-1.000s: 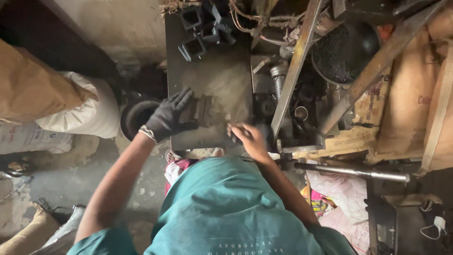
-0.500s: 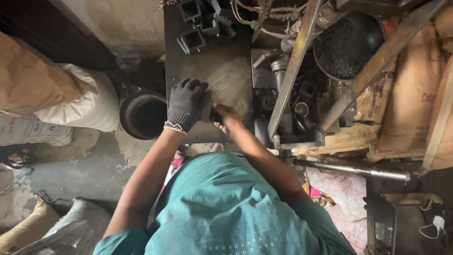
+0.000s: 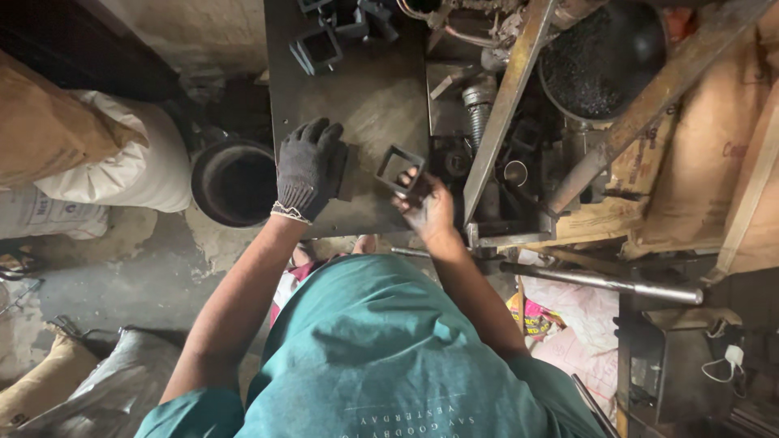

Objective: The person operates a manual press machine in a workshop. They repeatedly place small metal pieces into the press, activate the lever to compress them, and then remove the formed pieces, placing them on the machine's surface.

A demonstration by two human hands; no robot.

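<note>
Gloved left hand (image 3: pixel 308 166) spread flat on dark metal desk (image 3: pixel 381 97), bare right hand (image 3: pixel 428 209) grip clamped on square metal frame (image 3: pixel 399 168), more frames (image 3: pixel 320 49) far, black bucket (image 3: pixel 235 182) left, angled steel bar (image 3: pixel 503 109) right.

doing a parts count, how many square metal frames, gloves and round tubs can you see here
square metal frames: 3, one in the right hand at, two at the plate's far end
gloves: 1
round tubs: 2
total: 6

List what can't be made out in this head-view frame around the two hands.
- What the gloved left hand presses on: the glove hides it.
- Right hand grip on the square metal frame: its fingertips sit behind the frame's lower edge.
- Similar frames on the metal table: cut off by the top edge.
- Dark bucket contents: in shadow.
</note>
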